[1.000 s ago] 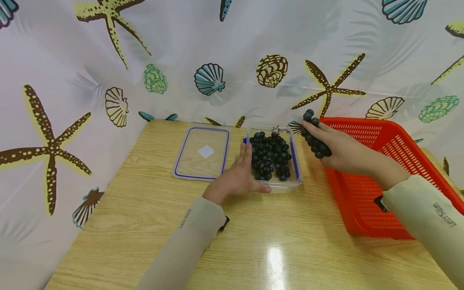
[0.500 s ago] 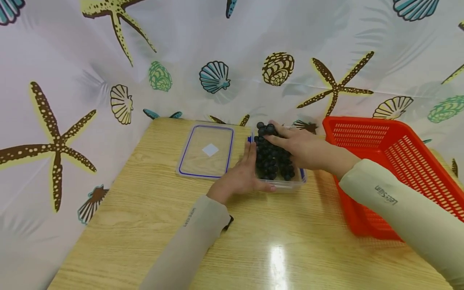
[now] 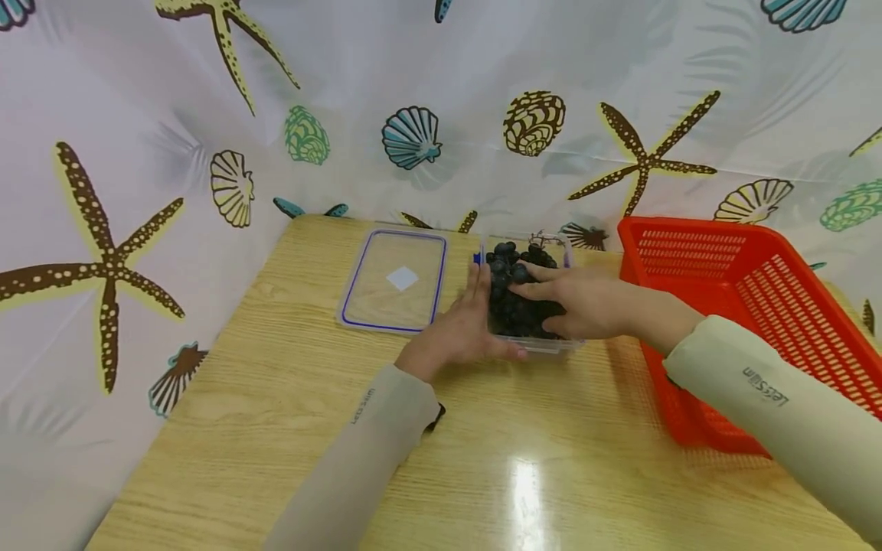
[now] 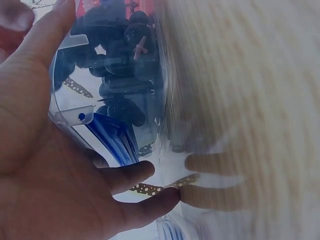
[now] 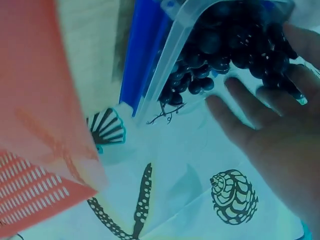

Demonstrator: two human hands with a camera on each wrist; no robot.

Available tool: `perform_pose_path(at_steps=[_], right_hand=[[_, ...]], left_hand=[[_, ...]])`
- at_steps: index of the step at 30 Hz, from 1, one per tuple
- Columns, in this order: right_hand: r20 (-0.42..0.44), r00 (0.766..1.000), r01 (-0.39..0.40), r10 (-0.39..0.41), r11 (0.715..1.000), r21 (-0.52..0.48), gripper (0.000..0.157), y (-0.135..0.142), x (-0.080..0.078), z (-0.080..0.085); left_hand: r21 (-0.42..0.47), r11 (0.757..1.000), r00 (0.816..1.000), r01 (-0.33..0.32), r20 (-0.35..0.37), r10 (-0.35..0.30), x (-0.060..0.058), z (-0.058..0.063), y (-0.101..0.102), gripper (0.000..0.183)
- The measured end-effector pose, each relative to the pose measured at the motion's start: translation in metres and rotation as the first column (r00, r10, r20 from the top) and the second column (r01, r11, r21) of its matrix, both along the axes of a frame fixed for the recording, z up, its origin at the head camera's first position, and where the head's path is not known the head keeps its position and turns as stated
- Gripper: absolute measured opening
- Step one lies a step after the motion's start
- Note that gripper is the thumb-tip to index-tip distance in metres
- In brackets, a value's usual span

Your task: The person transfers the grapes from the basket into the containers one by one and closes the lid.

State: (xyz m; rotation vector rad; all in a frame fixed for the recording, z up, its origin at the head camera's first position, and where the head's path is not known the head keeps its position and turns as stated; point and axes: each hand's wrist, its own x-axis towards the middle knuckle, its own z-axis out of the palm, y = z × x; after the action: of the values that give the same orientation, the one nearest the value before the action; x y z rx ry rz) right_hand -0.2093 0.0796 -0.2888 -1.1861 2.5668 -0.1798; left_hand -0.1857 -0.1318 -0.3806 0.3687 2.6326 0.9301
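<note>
A clear plastic container (image 3: 544, 347) with blue side clips stands on the table, filled with bunches of dark grapes (image 3: 508, 310). Along its left wall lies my left hand (image 3: 455, 333), fingers extended and thumb at the front corner. The left wrist view shows those fingers (image 4: 137, 175) spread beside a blue clip (image 4: 112, 137). My right hand (image 3: 594, 302) is over the container with fingers spread, touching the top bunch. In the right wrist view, its fingers (image 5: 240, 107) reach out loosely by the hanging grapes (image 5: 235, 45). Bare stems (image 3: 544, 239) poke up at the back rim.
The clear lid (image 3: 375, 302) with a blue seal and a white diamond label lies left of the container. A red perforated basket (image 3: 696, 436) stands at the right, under my right forearm. A curtain (image 3: 475, 176) printed with shells and starfish hangs behind the wooden table (image 3: 276, 383).
My right hand has carried a bunch of grapes from beside the basket leftward into the container, and its fingers have spread over it. My left hand has stayed at the container's side.
</note>
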Motion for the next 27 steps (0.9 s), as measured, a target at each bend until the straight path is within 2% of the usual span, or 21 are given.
perform_pose_path(at_steps=[2,5,10,15,18,21,24,27], right_hand=[[0.049,0.999,0.027,-0.023,0.996,-0.082,0.058,0.001,0.001,0.002],[0.042,0.997,0.075,-0.068,0.979,-0.192,0.048,0.005,-0.001,0.006],[-0.033,0.981,0.173,-0.19,0.943,-0.283,0.04,0.012,-0.011,0.012],[-0.141,0.957,0.198,-0.252,0.928,-0.317,0.044,0.017,-0.017,0.014],[-0.24,0.948,0.142,-0.21,0.952,-0.271,0.044,0.019,-0.018,0.014],[-0.307,0.947,0.058,-0.096,0.99,-0.131,0.044,0.019,-0.015,0.012],[-0.287,0.958,-0.025,0.022,1.0,-0.009,0.042,0.019,-0.009,0.008],[-0.167,0.985,-0.047,0.047,0.999,0.004,0.041,0.021,0.0,0.003]], left_hand=[[0.001,1.0,1.0,-0.009,0.0,0.009,0.0,0.0,-0.002,0.143],[-0.004,1.0,1.0,-0.014,0.001,0.014,0.001,-0.001,-0.004,0.143],[-0.002,1.0,1.0,-0.011,0.006,0.011,0.002,-0.002,-0.004,0.141],[-0.001,1.0,1.0,-0.005,0.005,0.005,0.002,-0.001,-0.002,0.142],[0.002,1.0,1.0,0.0,0.003,0.0,0.001,0.0,0.0,0.142],[0.003,1.0,1.0,0.001,0.006,-0.001,0.001,0.002,0.0,0.142],[0.004,1.0,1.0,0.005,0.01,-0.005,0.001,0.003,0.0,0.141],[0.001,1.0,1.0,0.004,0.014,-0.004,0.002,0.004,0.0,0.141]])
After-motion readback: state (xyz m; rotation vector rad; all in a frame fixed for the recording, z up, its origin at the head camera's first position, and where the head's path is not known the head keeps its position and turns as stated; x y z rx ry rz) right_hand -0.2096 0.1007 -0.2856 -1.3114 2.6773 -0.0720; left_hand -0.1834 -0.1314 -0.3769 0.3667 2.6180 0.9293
